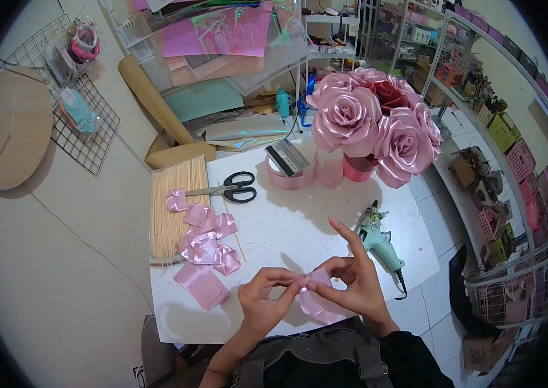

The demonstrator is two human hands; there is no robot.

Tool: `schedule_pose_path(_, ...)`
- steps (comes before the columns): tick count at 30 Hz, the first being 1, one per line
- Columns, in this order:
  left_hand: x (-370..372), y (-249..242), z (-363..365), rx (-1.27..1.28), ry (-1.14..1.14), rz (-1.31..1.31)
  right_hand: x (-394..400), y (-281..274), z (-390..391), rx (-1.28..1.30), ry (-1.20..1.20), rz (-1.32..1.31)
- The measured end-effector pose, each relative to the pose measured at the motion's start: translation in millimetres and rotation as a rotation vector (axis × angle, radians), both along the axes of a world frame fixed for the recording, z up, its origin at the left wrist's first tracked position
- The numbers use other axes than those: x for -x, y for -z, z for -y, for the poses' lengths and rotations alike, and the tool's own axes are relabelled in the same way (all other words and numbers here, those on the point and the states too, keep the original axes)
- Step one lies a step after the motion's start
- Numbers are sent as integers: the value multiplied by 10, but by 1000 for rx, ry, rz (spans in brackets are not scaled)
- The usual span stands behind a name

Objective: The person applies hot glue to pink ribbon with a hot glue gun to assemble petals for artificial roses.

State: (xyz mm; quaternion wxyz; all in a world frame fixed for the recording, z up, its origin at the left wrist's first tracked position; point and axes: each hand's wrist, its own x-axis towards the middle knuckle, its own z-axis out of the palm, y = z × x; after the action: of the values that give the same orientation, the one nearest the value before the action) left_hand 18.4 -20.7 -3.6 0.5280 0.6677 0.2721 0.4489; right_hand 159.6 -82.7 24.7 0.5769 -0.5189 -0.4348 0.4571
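Note:
Near the table's front edge, a piece of pink satin ribbon (320, 305) hangs between my two hands. My left hand (269, 294) pinches its upper left edge with thumb and fingertips. On the other side, my right hand (350, 281) grips the ribbon between thumb and bent fingers, its index finger pointing up. Left of my hands lie a flat stack of pink ribbon squares (201, 286) and several folded pink ribbon pieces (203, 247). A green glue gun (380, 242) rests to the right of my right hand.
Black-handled scissors (238, 187) lie partly over a bundle of thin wooden sticks (174, 174). Farther back are a pink ribbon roll (287, 181) with a card on top (287, 158) and a bouquet of pink satin roses (348, 116). Shelves (474, 110) line the right side.

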Motion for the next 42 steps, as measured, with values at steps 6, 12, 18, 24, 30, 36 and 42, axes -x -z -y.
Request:
schedule_pose_path(6, -19, -39, -20, 83, 45, -8, -21, 67, -25, -36, 22, -31)
schedule_pose_path(12, -8, -76, -28, 213, 104, -38, -116, 117, -47, 18, -18, -177)
schedule_pose_path(18, -13, -71, -35, 256, 116, -73, -93, 127, -60, 26, -14, -193)
schedule_pose_path(24, -9, -48, -40, 255, 159, -47, -44, 147, -97, -8, 36, -80)
schedule_pose_path(30, -9, -153, -52, 396, 192, -7, -24, 157, -114, -29, 43, -92)
schedule_pose_path(36, 15, -77, -63, 345, 106, 4, -63, 157, -64, -95, 87, -156)
schedule_pose_path(42, 18, -23, -110, 201, -33, 174, -470, 182, 163, 102, 496, 454)
